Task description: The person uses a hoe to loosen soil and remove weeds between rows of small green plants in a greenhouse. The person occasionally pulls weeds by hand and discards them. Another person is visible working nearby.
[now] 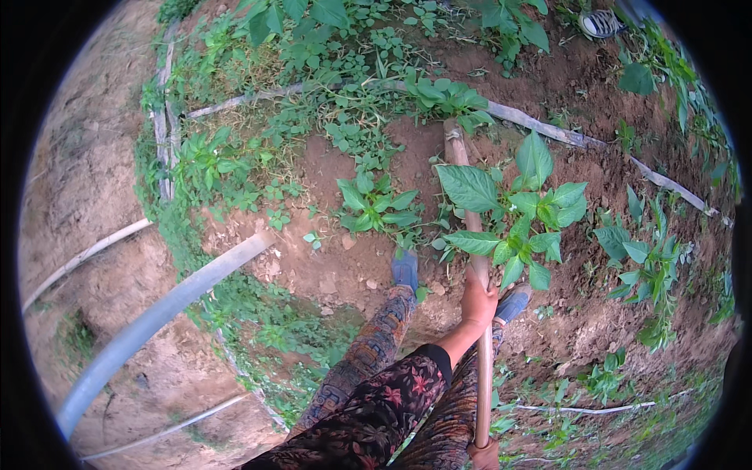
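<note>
A long wooden tool handle (483,364) runs from the bottom of the view up between pepper-like plants. My left hand (479,301), below a floral sleeve, grips it around the middle. Lower down, my right hand (484,455) is closed around its near end, partly cut off by the picture's rim. The tool's far end lies at the soil, and leaves and shade hide its head. A broad-leafed plant (526,217) overlaps the handle on the right; a smaller leafy plant (376,202) grows to its left. Low weeds (364,132) spread around the far end.
My blue shoes (405,269) stand on the soil. A thick grey pole (170,323) slants across the left. Flat pale drip tapes (529,120) cross the bed beyond. Another person's black-and-white sneaker (602,24) shows at the upper right. More plants (646,252) grow on the right.
</note>
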A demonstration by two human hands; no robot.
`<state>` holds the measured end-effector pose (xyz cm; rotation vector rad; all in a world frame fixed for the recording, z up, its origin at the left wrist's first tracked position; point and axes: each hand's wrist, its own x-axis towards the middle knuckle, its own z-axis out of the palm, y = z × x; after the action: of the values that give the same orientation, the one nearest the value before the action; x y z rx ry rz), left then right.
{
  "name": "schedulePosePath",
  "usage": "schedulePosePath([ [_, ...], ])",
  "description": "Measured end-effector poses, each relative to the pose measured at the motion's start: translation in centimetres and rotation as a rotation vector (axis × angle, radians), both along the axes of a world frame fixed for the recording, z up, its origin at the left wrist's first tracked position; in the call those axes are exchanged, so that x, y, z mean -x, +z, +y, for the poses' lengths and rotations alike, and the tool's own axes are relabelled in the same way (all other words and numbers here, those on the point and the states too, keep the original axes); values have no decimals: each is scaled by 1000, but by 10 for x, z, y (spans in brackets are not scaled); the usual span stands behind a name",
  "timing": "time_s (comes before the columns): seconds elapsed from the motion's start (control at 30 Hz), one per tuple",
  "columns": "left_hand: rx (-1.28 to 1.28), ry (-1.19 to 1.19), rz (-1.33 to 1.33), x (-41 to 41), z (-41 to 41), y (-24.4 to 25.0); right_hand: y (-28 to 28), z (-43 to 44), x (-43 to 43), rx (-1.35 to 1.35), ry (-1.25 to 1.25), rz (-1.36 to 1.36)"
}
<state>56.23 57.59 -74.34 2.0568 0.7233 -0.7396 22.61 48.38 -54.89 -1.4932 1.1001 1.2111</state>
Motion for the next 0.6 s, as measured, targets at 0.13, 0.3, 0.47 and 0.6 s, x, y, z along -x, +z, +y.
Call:
schedulePosePath([
  [0.13,8,24,4,8,3,10,7,2,2,22,67,-15],
  [0.3,21,78,41,7,9,7,20,1,-18,107,79,-74],
  [0.47,122,190,-80,-4,20,-7,18,-15,-45,163,184,-44],
  [0.6,16,96,-84,4,18,-9,14,-18,-42,33,100,-34],
])
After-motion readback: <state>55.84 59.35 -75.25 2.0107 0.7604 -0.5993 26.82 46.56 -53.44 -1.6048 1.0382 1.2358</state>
